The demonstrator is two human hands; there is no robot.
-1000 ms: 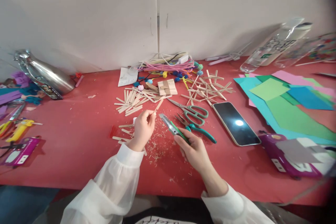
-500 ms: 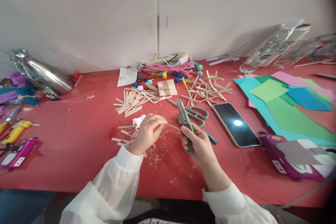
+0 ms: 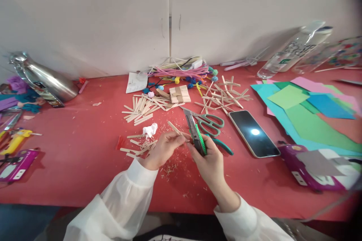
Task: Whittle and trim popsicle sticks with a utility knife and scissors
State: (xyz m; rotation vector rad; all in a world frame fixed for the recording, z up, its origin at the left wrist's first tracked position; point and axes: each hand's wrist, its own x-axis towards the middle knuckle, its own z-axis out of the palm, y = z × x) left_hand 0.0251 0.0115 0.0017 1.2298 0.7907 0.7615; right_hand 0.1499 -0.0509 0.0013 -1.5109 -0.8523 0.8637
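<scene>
My left hand [image 3: 167,147] pinches a thin wooden craft stick [image 3: 174,127], whose pale end points up and away. Green-handled and bladed, a utility knife [image 3: 196,134] lies in the grip of my right hand [image 3: 208,160], its blade tilted toward the wall. My right fingertips are close to the stick's near end; whether they also grip it is hard to tell. Wood shavings [image 3: 169,169] are strewn below my hands. Several craft sticks [image 3: 135,142] and a crumpled white tissue [image 3: 150,130] rest left of them. Green-handled scissors [image 3: 210,123] lie just beyond my right hand.
Piles of craft sticks [image 3: 143,109] and split strips [image 3: 223,96] lie toward the wall. A phone [image 3: 254,134], colored paper [image 3: 319,120] and a purple glue-gun-like tool [image 3: 304,169] occupy the right. A steel jug [image 3: 53,83] lies tilted at left.
My hands have drawn closer together. The craft stick has turned, so one end now sticks up past my left fingers. The knife has shifted slightly left and down.
</scene>
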